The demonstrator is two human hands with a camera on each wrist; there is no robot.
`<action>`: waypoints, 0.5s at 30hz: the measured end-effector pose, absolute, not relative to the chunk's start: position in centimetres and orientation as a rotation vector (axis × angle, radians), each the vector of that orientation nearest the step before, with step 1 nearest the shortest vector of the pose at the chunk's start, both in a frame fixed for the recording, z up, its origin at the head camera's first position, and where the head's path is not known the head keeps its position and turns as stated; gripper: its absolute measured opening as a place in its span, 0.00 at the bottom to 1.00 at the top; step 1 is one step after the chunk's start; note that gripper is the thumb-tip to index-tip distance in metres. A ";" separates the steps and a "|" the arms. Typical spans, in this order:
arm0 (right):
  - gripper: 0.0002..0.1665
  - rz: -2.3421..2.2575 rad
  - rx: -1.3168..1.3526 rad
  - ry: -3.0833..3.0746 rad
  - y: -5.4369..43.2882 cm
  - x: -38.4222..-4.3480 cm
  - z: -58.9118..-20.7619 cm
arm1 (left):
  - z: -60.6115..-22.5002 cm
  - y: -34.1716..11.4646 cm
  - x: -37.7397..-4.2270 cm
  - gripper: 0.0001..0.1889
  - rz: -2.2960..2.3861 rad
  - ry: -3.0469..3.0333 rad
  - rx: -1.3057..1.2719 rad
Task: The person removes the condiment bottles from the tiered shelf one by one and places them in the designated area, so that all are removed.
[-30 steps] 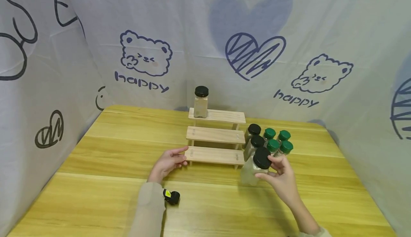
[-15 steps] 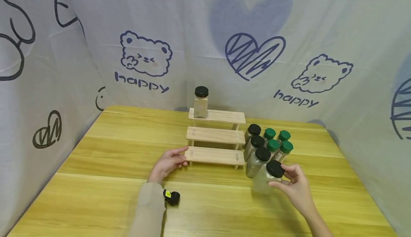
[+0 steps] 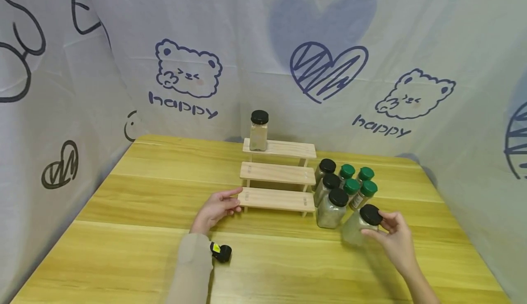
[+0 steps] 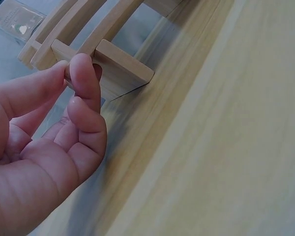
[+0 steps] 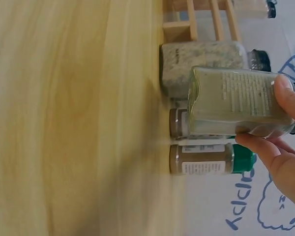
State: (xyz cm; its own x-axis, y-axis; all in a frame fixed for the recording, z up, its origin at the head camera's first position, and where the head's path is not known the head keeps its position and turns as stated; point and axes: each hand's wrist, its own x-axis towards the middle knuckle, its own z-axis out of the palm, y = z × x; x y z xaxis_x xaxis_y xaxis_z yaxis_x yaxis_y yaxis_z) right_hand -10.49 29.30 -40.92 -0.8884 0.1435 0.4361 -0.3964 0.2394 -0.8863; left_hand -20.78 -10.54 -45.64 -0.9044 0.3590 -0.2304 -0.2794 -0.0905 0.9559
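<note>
In the head view my right hand [image 3: 395,242] grips a square clear spice jar [image 3: 356,232] with a black lid, near its shoulder. The right wrist view shows this jar [image 5: 238,101] off the table, with printed text on its side and pale contents. My left hand [image 3: 217,209] pinches the left end of the lowest step of a three-step wooden rack [image 3: 276,199]; thumb and finger meet on that end in the left wrist view. One black-lidded jar [image 3: 258,135] stands at the left of the rack's top step.
Several black-lidded jars [image 3: 331,212] stand in a row right of the rack. Beside them are several smaller green-lidded bottles [image 3: 362,196]. A small black object with a yellow label [image 3: 221,252] is by the left wrist. A printed cloth [image 3: 263,29] hangs behind the wooden table [image 3: 136,194].
My right hand has carried the held jar to the right, away from the row, so the front black-lidded jar now shows whole. The left hand stays at the rack.
</note>
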 end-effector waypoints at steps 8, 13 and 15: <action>0.28 1.573 0.162 -2.179 30.1 -12.5 -41.8 | -45.5 -10.6 -20.7 0.24 2.063 1.755 0.080; 0.28 1.530 0.139 -2.216 30.4 -13.4 -42.1 | -45.7 -10.5 -20.8 0.24 2.068 1.753 0.069; 0.29 1.490 0.140 -2.247 30.4 -13.6 -42.1 | -45.7 -10.5 -20.8 0.24 2.066 1.756 0.067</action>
State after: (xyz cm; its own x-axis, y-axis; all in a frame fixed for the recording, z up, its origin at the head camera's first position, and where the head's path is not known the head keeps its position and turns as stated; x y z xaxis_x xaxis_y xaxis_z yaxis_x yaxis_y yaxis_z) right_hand -13.63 30.37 -42.15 -0.8989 0.1541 0.4101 -0.3179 0.4146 -0.8527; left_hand -20.77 -10.46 -45.70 -0.9081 0.3477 -0.2335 -0.2866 -0.1093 0.9518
